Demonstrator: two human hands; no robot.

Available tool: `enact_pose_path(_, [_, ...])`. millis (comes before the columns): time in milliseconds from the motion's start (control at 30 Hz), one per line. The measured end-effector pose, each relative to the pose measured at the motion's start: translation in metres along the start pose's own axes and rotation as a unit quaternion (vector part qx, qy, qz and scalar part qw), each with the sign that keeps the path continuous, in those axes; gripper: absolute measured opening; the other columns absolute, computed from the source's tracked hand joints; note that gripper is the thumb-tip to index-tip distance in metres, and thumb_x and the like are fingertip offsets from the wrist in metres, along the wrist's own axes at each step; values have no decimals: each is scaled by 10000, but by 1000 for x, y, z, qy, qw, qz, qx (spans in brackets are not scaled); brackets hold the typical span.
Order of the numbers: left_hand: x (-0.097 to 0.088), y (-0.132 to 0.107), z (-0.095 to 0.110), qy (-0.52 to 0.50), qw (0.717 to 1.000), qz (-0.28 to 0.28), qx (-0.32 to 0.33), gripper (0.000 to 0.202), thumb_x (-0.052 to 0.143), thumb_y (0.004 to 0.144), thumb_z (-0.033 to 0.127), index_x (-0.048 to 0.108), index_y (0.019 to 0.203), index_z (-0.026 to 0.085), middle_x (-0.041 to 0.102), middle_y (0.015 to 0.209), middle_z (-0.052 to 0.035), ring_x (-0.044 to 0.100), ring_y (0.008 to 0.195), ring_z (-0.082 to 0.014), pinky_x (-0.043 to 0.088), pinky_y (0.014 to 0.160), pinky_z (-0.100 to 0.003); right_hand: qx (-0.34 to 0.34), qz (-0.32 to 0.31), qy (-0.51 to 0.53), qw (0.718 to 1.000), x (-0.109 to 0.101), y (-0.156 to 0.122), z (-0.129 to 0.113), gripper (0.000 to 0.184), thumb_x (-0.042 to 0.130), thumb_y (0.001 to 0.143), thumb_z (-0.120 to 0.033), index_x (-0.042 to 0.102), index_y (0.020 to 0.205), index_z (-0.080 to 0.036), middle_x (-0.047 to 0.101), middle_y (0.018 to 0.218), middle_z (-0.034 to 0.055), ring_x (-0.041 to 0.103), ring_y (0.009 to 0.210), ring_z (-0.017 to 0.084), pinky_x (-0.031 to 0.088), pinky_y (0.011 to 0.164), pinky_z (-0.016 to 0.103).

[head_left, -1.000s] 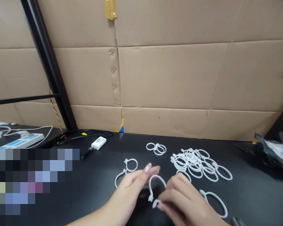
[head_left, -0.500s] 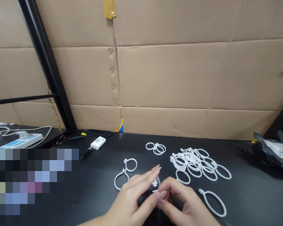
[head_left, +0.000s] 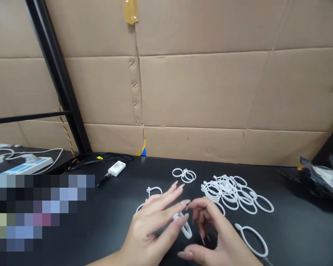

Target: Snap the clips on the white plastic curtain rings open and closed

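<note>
The left hand pinches a white ring between thumb and forefinger. The right hand, just beside it, is released, thumb and fingers parted; beyond it lies a pile of rings.

Workshop-type bench, probably for hand assembly or sorting. Black tabletop, backed by a creased cardboard wall, its seam held by metal fasteners and yellow tape. Black post at left, rack-like; power strip beyond. White adapter on the bench. Near-identical white rings heaped loose, like parts. Plastic bag, far right.
</note>
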State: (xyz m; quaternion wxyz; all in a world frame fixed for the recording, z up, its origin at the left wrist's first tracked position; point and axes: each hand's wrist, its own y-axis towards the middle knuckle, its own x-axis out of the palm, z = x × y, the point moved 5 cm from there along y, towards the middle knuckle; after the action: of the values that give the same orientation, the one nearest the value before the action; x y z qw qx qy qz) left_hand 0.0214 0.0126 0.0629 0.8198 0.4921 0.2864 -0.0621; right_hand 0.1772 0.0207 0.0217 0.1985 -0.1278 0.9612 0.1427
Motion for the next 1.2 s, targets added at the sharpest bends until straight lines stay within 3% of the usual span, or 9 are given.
enact_pose_path(200, [3, -2, 5, -6, 998, -35, 59, 263, 539, 885, 198, 655, 1120, 177, 567, 1267, -143, 500, 1211, -261, 467, 944, -367, -46, -47, 1, 998, 4, -1, -15, 563, 768, 684, -270, 444, 1143, -309, 515, 1080, 15, 541, 891, 172, 472, 762, 283])
enact_pose_path(433, [-4, -4, -5, -14, 997, 44, -69, 263, 543, 888, 217, 654, 1125, 241, 585, 1260, -99, 538, 1180, -254, 460, 957, -406, -63, 16, 59, 996, -4, -1, 1, 621, 765, 693, -252, 375, 1170, -328, 478, 930, -16, 527, 709, 130, 477, 684, 284])
enact_pose_path(533, [-5, -4, -7, -22, 994, 56, -95, 257, 547, 885, 214, 661, 1113, 251, 584, 1265, -90, 540, 1181, -257, 462, 955, -425, -78, 19, 64, 995, -6, 0, 2, 621, 755, 707, -249, 360, 1180, -327, 472, 928, -17, 528, 680, 121, 466, 687, 293])
enact_pose_path(833, [-1, -5, -5, -12, 999, 30, -31, 277, 545, 889, 203, 637, 1149, 222, 601, 1244, -107, 525, 1194, -265, 467, 949, -415, -55, -1, 53, 997, -3, -3, -2, 679, 776, 679, -249, 357, 1211, -292, 484, 939, 6, 534, 723, 141, 507, 704, 293])
enact_pose_path(1000, [1, -4, -1, 21, 1000, -7, 20, 298, 514, 904, 220, 607, 1187, 227, 561, 1286, -126, 487, 1226, -272, 453, 946, -424, -58, -27, 13, 998, -3, -3, -13, 585, 770, 676, -263, 444, 1162, -268, 530, 940, 17, 543, 774, 168, 503, 720, 295])
enact_pose_path(1100, [6, -8, 3, 41, 995, -8, 91, 312, 489, 911, 240, 594, 1202, 200, 530, 1315, -157, 438, 1263, -288, 449, 934, -417, -62, -59, -17, 996, 0, -3, -21, 520, 771, 673, -246, 507, 1120, -266, 554, 1016, 23, 552, 919, 197, 487, 810, 298])
enact_pose_path(1200, [10, -12, 2, 39, 992, 11, 122, 313, 482, 913, 250, 586, 1203, 191, 513, 1330, -172, 414, 1281, -301, 433, 936, -429, -58, -75, -7, 995, 4, -5, -28, 503, 746, 707, -222, 510, 1148, -267, 568, 1103, 23, 542, 1033, 199, 445, 922, 301])
